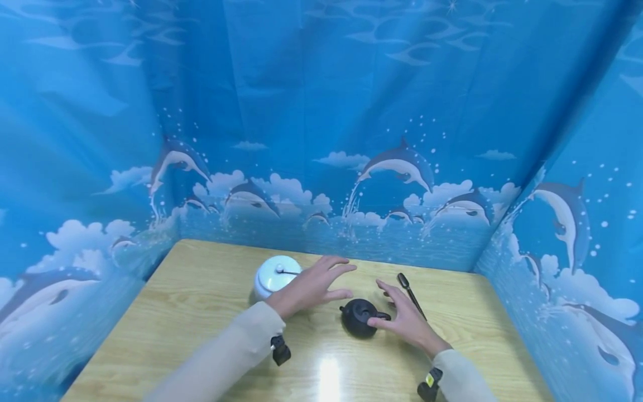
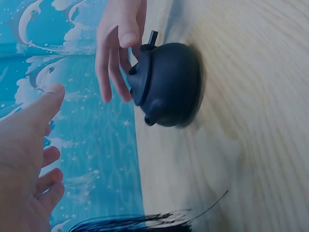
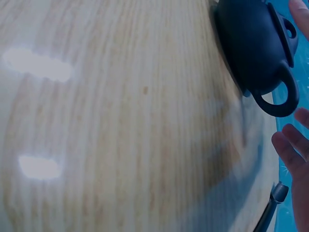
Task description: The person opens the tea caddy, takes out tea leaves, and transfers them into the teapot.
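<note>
A small black teapot [image 1: 358, 319] with a lid stands upright on the wooden table, its spout towards the left and its handle towards the right. Over the handle, my right hand [image 1: 408, 319] is spread, thumb and fingers apart. In the right wrist view the loop of the teapot's handle [image 3: 291, 94] shows just beyond the fingertips. My left hand [image 1: 315, 283] hovers left of the spout with its fingers extended, holding nothing. Partly behind that hand and wrist sits a white lidded pot [image 1: 268, 282], a thin dark stick beside its knob.
Right of the teapot lies a slim black tool [image 1: 413, 296] with a wider, spoon-like end. Thin black strands [image 2: 140, 222] show low in the left wrist view. Blue dolphin-print curtains [image 1: 321, 223] close off the table's back and sides.
</note>
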The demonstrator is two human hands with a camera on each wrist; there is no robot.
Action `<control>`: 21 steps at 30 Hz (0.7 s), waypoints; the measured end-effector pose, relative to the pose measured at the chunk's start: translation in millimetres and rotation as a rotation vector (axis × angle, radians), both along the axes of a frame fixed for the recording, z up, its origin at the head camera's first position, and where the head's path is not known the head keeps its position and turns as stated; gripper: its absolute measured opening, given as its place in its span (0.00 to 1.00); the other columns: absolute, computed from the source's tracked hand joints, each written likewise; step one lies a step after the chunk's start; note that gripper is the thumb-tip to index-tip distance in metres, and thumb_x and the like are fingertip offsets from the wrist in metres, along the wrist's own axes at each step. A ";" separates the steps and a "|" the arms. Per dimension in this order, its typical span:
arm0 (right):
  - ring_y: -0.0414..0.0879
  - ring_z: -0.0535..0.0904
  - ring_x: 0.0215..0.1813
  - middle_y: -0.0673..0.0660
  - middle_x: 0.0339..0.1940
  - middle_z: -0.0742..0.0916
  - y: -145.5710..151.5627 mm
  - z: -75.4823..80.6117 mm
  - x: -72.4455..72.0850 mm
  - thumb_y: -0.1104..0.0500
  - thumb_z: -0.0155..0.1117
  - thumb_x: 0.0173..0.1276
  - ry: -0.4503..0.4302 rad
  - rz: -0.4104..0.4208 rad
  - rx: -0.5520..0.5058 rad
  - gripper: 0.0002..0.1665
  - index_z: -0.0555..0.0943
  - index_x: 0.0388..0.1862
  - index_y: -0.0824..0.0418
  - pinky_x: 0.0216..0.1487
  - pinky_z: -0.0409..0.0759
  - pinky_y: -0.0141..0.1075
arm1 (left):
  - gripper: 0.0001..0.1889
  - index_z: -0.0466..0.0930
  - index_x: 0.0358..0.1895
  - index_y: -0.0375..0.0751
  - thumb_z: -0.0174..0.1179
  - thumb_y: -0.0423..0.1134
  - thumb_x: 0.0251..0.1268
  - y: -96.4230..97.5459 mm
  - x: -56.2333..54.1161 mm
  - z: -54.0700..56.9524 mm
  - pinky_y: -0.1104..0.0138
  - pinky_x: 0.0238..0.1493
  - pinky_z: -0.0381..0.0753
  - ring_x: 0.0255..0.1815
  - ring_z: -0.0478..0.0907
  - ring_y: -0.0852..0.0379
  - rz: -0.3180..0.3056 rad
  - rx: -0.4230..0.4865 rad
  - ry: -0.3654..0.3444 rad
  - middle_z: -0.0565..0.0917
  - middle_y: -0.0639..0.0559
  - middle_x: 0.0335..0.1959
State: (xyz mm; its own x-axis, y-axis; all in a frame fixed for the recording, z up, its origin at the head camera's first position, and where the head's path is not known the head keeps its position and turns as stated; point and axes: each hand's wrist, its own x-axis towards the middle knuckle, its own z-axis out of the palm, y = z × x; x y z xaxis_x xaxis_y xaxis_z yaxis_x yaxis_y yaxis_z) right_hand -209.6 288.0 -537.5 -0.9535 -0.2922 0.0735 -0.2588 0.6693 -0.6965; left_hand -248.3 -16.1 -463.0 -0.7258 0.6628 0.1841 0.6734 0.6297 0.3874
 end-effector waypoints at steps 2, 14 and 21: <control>0.66 0.74 0.79 0.63 0.86 0.70 -1.6 -1.5 0.4 0.38 0.83 0.64 -0.009 0.011 -0.007 0.62 0.62 0.89 0.56 0.77 0.77 0.64 | 0.37 0.65 0.85 0.60 0.56 0.67 0.81 3.1 1.1 -2.9 0.47 0.83 0.72 0.87 0.64 0.50 -0.010 0.001 -0.001 0.68 0.51 0.85; 0.66 0.80 0.74 0.63 0.83 0.75 -7.8 -9.9 4.3 0.39 0.85 0.62 -0.077 0.017 -0.050 0.61 0.65 0.88 0.51 0.74 0.82 0.60 | 0.34 0.66 0.85 0.64 0.57 0.64 0.82 22.2 7.5 -30.1 0.46 0.85 0.69 0.86 0.65 0.51 -0.026 0.033 -0.154 0.69 0.54 0.85; 0.60 0.83 0.71 0.60 0.81 0.78 -9.1 -10.7 7.5 0.39 0.87 0.59 -0.093 0.003 -0.046 0.60 0.68 0.86 0.50 0.74 0.81 0.60 | 0.31 0.73 0.81 0.60 0.58 0.63 0.82 31.4 13.5 -43.3 0.50 0.82 0.74 0.82 0.70 0.53 -0.050 0.058 -0.148 0.73 0.56 0.82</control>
